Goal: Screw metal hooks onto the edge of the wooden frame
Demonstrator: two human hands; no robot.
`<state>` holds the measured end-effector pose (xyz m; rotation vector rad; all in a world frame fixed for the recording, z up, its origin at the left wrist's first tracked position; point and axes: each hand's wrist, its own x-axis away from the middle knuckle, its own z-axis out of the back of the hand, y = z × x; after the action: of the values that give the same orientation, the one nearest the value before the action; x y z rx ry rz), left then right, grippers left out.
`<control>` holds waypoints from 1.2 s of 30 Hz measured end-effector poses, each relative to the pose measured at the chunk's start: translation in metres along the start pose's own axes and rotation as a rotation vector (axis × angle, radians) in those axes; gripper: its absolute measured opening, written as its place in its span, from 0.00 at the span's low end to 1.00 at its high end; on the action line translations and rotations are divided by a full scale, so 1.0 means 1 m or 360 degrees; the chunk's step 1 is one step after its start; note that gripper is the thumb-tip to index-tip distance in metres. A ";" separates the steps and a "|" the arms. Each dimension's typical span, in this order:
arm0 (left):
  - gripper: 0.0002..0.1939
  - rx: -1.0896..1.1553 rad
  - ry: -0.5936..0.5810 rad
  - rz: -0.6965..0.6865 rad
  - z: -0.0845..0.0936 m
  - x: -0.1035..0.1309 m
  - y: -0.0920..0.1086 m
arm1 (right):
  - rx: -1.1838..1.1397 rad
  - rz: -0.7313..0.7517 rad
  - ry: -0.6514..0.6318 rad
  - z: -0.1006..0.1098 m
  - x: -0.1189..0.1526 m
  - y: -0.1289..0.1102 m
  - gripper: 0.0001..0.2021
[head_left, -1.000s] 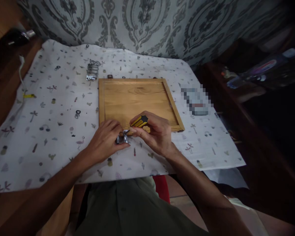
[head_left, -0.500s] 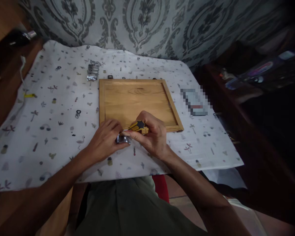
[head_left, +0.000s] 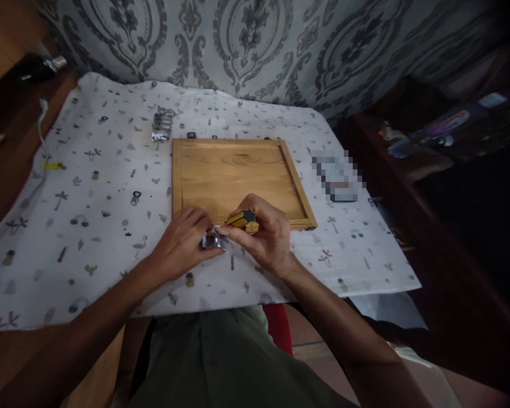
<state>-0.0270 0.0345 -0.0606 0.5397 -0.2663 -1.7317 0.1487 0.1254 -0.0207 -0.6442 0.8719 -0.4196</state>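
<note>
My left hand point(head_left: 187, 241) is closed around a small shiny metal piece point(head_left: 212, 242), held just above the tablecloth by the front edge of the wooden panel. My right hand point(head_left: 266, 237) grips a screwdriver point(head_left: 241, 219) with a yellow and black handle. Its working end points left toward the metal piece, where the right thumb and fingertips also meet; whether the tip touches it is hard to make out. The framed wooden panel point(head_left: 233, 173) lies flat on the table, directly beyond both hands.
Several shiny metal pieces point(head_left: 161, 126) sit in a row behind the panel's left corner. A pixelated flat object point(head_left: 338, 175) lies right of the panel. A yellow item point(head_left: 53, 166) and a white cord point(head_left: 41, 127) are at far left. A plastic bottle point(head_left: 450, 124) rests at right.
The screwdriver handle has turned slightly and shifted a little to the right with my right hand. My left hand keeps the metal piece in nearly the same place.
</note>
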 end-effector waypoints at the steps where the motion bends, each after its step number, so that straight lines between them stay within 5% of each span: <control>1: 0.17 0.0002 -0.0003 0.0005 0.000 0.000 0.000 | -0.0022 -0.0030 0.0018 0.000 0.000 0.000 0.21; 6: 0.16 0.0027 -0.0012 -0.0010 0.002 0.000 -0.001 | -0.0230 -0.0208 -0.0014 0.002 -0.002 -0.002 0.20; 15: 0.17 -0.0009 -0.0024 0.0029 0.002 -0.001 0.003 | -0.0593 -0.0244 -0.0440 0.020 -0.007 -0.002 0.13; 36: 0.17 -0.0033 -0.0002 0.0007 0.001 -0.001 0.002 | -0.0271 -0.0219 -0.0136 0.010 0.002 -0.001 0.11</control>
<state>-0.0257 0.0350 -0.0582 0.5223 -0.2500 -1.7288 0.1579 0.1265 -0.0162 -0.8765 0.7895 -0.4410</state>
